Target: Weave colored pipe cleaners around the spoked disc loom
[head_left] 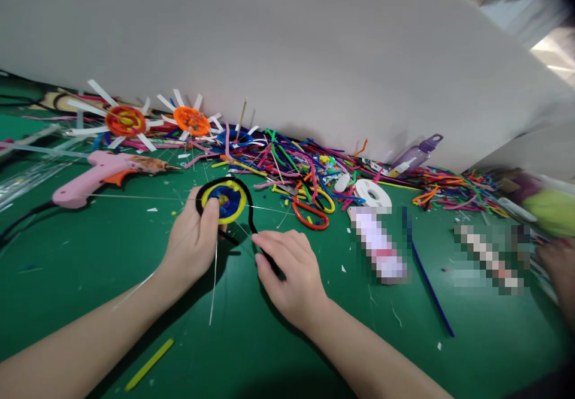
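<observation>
My left hand [193, 231] pinches a round disc [231, 204] with a yellow rim and a blue middle, thumb on its front face. A black pipe cleaner [251, 207] curves over the disc's top edge and runs down to the right. Its free stretch is pinched between the thumb and fingers of my right hand [291, 270]. Thin glue strings trail from the disc and cross my left wrist. To the left lies a pink hot glue gun [103, 177], its nozzle pointing right toward the disc.
Orange discs with white strips [126, 121] stand along the wall beside a heap of pipe cleaners [287, 159]. Red-and-yellow-handled scissors [309, 214], a white tape roll [372, 194], a purple bottle [415, 154] and a blue pipe cleaner [429, 279] lie rightward. Another person's hand [559, 267] shows far right.
</observation>
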